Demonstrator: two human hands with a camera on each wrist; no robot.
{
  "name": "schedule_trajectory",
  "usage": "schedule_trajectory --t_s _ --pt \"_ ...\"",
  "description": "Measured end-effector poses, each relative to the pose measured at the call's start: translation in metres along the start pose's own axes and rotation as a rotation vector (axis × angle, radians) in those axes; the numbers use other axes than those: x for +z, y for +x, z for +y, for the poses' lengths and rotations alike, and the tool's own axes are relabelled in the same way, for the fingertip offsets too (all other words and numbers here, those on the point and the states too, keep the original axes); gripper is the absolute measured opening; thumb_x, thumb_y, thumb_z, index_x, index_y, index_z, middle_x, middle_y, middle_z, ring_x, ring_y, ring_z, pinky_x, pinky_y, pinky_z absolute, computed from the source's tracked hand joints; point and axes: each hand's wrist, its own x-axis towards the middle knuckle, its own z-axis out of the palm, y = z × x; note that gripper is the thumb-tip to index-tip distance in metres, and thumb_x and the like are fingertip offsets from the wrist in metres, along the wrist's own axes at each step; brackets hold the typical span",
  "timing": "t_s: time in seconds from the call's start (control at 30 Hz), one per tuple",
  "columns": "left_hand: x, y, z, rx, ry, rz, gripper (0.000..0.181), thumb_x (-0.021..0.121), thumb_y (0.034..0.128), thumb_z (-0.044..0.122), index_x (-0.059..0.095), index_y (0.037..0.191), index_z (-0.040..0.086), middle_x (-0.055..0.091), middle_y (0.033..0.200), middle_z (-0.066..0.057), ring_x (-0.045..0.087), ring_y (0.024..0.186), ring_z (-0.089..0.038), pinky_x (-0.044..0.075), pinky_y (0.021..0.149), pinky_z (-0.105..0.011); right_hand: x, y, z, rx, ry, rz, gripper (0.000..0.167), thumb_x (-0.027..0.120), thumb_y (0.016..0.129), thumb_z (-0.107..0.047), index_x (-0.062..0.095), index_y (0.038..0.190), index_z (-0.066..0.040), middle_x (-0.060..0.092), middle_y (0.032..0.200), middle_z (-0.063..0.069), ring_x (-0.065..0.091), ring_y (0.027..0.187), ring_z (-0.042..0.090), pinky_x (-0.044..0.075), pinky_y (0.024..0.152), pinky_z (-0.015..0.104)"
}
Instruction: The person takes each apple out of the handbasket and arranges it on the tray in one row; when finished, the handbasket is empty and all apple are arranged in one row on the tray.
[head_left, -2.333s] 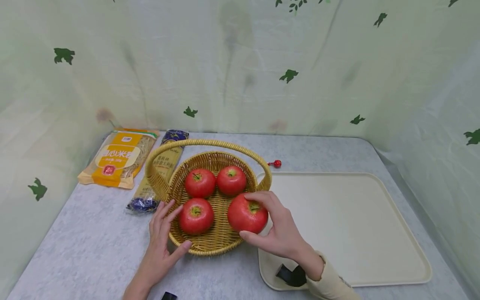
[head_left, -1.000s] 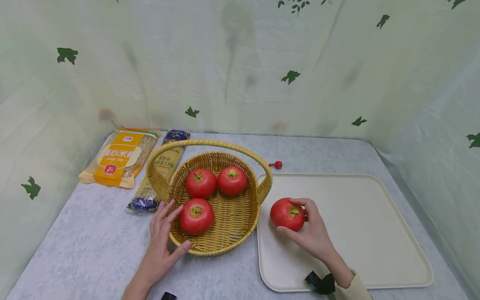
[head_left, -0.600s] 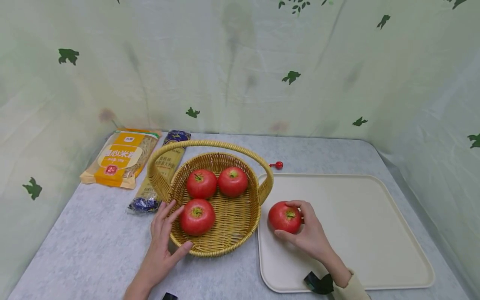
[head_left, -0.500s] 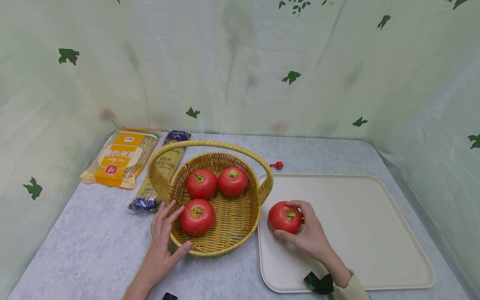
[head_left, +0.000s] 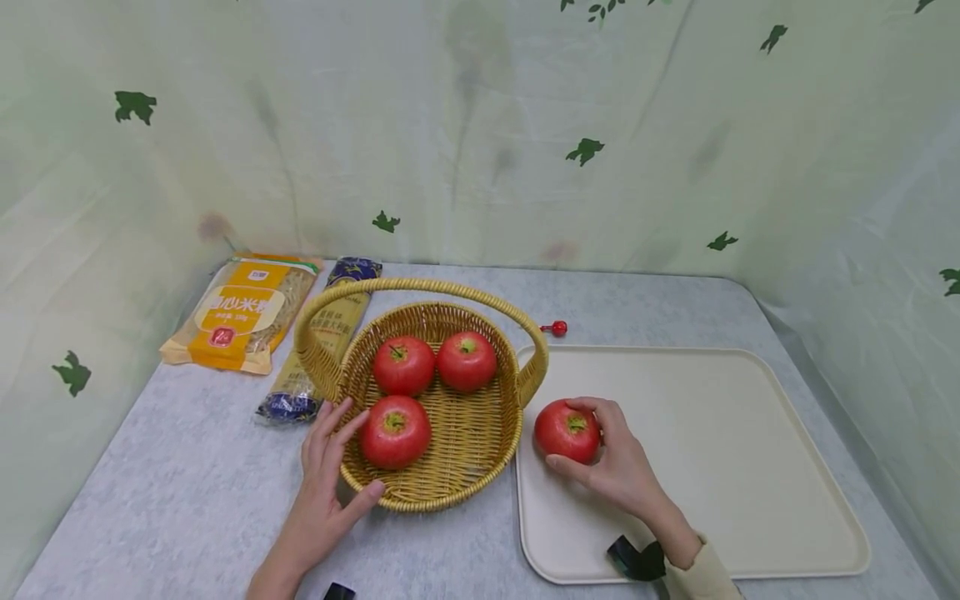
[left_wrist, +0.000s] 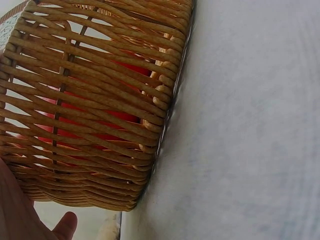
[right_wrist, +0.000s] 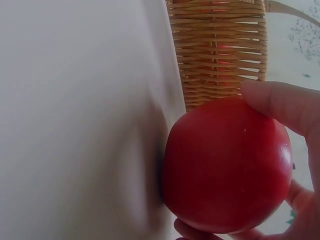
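Should the right hand [head_left: 618, 462], gripping an apple [head_left: 566, 432] between thumb and fingers over the left part of the tray [head_left: 720, 467], let go unevenly, the round fruit could roll — probably toward the tray's left edge and the basket [head_left: 468, 437], where the left hand [head_left: 324, 492] rests, fingers spread, on the rim. It looks glossy, squat and deep red — yellow-green around the stem.

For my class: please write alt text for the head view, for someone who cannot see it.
A person's right grip holds a red apple on a pale tray. The left grip touches a wicker basket containing three more apples.
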Motion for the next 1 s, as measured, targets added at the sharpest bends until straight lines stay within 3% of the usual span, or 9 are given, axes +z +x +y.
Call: schedule_trajectory --t_s 0.4,0.8,1.0 --pt "-0.0003 0.0000 -0.0009 0.012 -0.002 -0.002 0.078 0.072 0.0767 0.014 0.036 0.146 0.015 0.015 0.155 -0.010 -0.005 0.140 -0.035 0.003 0.104 -0.063 -0.0006 0.0038 -0.0019 -0.013 -0.083 -0.074 0.071 0.082 0.068 -0.046 0.046 0.127 -0.031 0.044 0.118 -0.001 0.054 0.102 0.023 0.052 0.077 0.043" --pt "-0.0019 0.0014 0.0018 0.000 -0.005 -0.010 0.078 0.072 0.0770 0.013 0.036 0.146 0.016 0.015 0.154 -0.012 -0.006 0.141 -0.032 0.003 0.103 -0.065 0.0003 0.0008 -0.0022 -0.041 -0.071 -0.101 0.072 0.084 0.069 -0.040 0.044 0.129 -0.035 0.040 0.122 -0.003 0.049 0.108 0.019 0.052 0.081 0.039" --pt "-0.0014 0.0006 0.0019 0.000 -0.003 -0.010 0.078 0.072 0.0771 0.013 0.036 0.146 0.016 0.015 0.154 -0.012 -0.006 0.141 -0.033 0.004 0.103 -0.065 0.0004 -0.0057 -0.0042 -0.060 -0.103 -0.091 0.077 0.084 0.070 -0.036 0.043 0.136 -0.033 0.040 0.128 0.002 0.049 0.112 0.024 0.051 0.083 0.044"
